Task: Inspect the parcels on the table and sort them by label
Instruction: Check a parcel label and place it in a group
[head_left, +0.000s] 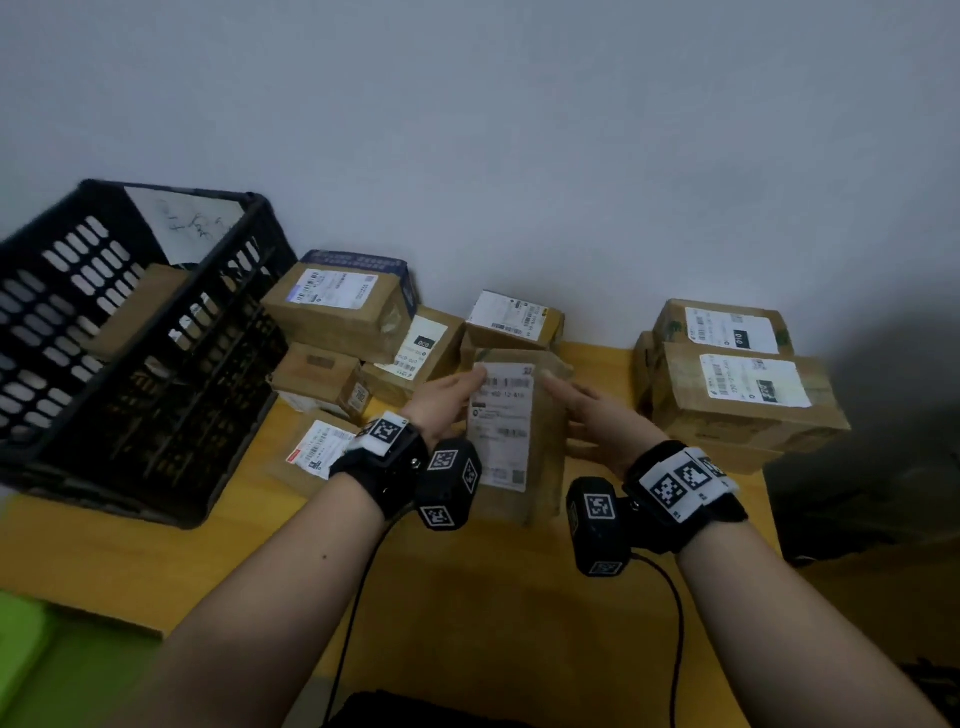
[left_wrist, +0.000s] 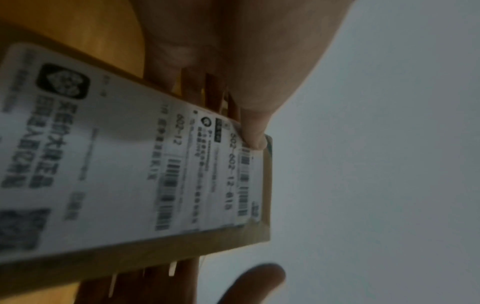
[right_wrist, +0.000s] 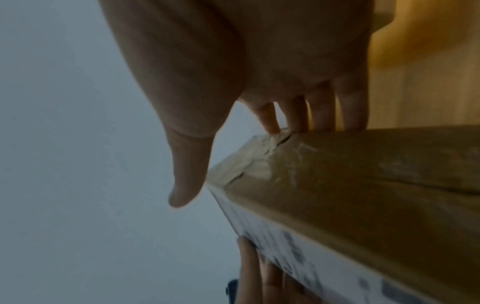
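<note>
1. Black crate (head_left: 130, 364) stands at the table's (head_left: 467, 597) left; one brown box inside.
2. Labelled parcels (head_left: 337, 312) lie along the wall.
3. Held parcel (head_left: 511, 431) is raised mid-table, label up.
4. Left hand (head_left: 447, 402) pinches its left edge; right hand (head_left: 597, 415) holds its right side, thumb free.

The held parcel (head_left: 519, 415) is positioned above the table (head_left: 467, 597), between the left hand (head_left: 441, 402) and the right hand (head_left: 597, 421). Left of the held parcel a crate (head_left: 130, 353) is placed, with a cluster of parcels (head_left: 353, 332) between them. Right of the held parcel, stacked parcels (head_left: 737, 384) are located against the wall (head_left: 519, 130).
</note>
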